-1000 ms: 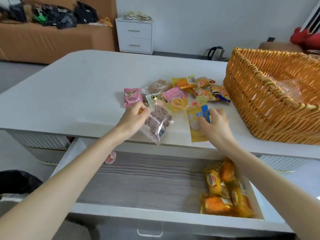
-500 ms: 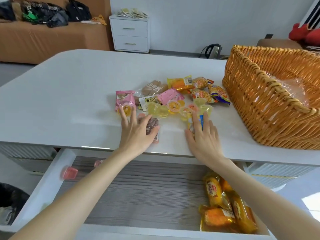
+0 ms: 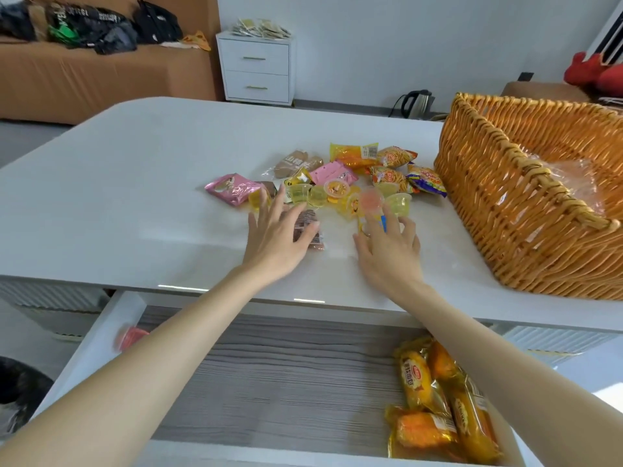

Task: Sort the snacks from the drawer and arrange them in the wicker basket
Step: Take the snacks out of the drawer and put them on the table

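Observation:
A pile of small snacks (image 3: 337, 183) lies on the white table (image 3: 135, 183): a pink packet (image 3: 232, 188), several jelly cups (image 3: 320, 195), brown, yellow and orange packets. My left hand (image 3: 279, 237) lies flat with spread fingers on a clear packet of dark snacks (image 3: 308, 227). My right hand (image 3: 387, 247) lies with straight fingers on a yellow and blue packet (image 3: 372, 222). The wicker basket (image 3: 505, 214) stands at the right, with clear plastic inside. The open drawer (image 3: 286, 382) below holds several orange cake packets (image 3: 438, 406) at its right end.
A red jelly cup (image 3: 129, 335) sits at the drawer's left end. A black bag (image 3: 17, 389) is on the floor at the left. Behind the table are a brown sofa (image 3: 84, 82), a white nightstand (image 3: 258, 69) and a kettle (image 3: 414, 102).
Both hands laid their packets flat beside the pile and now press on them with straight fingers. Since half a second ago they have hardly moved.

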The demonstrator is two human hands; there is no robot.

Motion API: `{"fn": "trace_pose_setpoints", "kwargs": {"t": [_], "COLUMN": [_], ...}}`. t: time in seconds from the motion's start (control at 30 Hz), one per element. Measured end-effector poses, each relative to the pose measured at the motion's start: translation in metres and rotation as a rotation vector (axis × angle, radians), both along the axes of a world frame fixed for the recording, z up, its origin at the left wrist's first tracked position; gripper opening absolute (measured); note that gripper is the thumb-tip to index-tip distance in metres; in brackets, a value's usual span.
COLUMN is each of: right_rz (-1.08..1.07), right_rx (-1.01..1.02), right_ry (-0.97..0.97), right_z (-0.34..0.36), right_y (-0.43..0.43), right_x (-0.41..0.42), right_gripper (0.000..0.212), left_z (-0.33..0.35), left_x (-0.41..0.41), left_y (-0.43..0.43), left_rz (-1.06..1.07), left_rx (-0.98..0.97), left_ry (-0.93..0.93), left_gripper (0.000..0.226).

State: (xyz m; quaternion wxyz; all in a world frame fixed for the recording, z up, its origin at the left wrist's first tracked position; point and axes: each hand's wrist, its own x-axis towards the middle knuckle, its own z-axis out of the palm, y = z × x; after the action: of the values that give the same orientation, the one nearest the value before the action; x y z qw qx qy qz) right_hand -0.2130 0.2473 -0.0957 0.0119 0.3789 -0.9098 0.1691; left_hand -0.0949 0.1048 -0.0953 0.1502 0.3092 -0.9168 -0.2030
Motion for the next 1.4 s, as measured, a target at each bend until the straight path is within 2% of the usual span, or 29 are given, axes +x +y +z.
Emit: {"fn": "trace_pose_setpoints", "kwargs": {"t": [0.17,0.27,0.33,0.4,0.47,0.67,0.77,0.9,1.07,1.2,1.3,1.4], "right_rz": [0.163,0.278,0.361,0.447,0.503,0.599,0.628,0.67,0.701,0.671,0.698,0.698], "right_rx": [-0.206,-0.294,-0.317,-0.295,-0.213,0.064,0.181,0.276,0.297,0.299,0.267,0.232], "right_ry": [0.041,-0.008,-0.075,-0.126,-0.137,-0.183,-0.195,-0.213,-0.21,-0.137,-0.156,-0.225], "right_z": [0.014,0.02,0.02,0.014,0.004,-0.039,-0.062,-0.089,-0.111,-0.128,-0.13,-0.128], "right_y": [0.023,0.03,0.031,0.031,0.028,0.001,-0.025,-0.066,-0.114,-0.131,-0.12,-0.099], "right_x": [0.042,0.078,0.103,0.126,0.145,0.182,0.191,0.202,0.213,0.211,0.202,0.186], "right_gripper": [0.038,0.029,0.024,0.02,0.019,0.026,0.036,0.055,0.067,0.047,0.028,0.027], "left_z": [0.021,0.025,0.026,0.024,0.017,-0.016,-0.03,-0.041,-0.055,-0.065,-0.066,-0.064], "left_x": [0.075,0.129,0.162,0.192,0.214,0.247,0.25,0.246,0.241,0.242,0.243,0.241], "left_y": [0.019,0.021,0.017,0.008,-0.005,-0.035,-0.037,-0.041,-0.042,-0.047,-0.059,-0.071], "left_rz": [-0.074,-0.032,0.02,0.078,0.097,0.018,-0.003,-0.008,-0.103,-0.139,-0.098,-0.109], "left_rx": [0.019,0.016,0.037,0.095,0.201,0.374,0.365,0.367,0.238,0.182,0.122,-0.042], "left_ry": [0.122,0.184,0.146,0.015,-0.185,-0.93,-1.088,-1.099,-1.156,-1.118,-0.896,-0.735], "left_gripper": [0.044,0.023,0.011,0.002,0.005,0.074,0.078,0.07,0.042,0.032,0.045,0.031]}}
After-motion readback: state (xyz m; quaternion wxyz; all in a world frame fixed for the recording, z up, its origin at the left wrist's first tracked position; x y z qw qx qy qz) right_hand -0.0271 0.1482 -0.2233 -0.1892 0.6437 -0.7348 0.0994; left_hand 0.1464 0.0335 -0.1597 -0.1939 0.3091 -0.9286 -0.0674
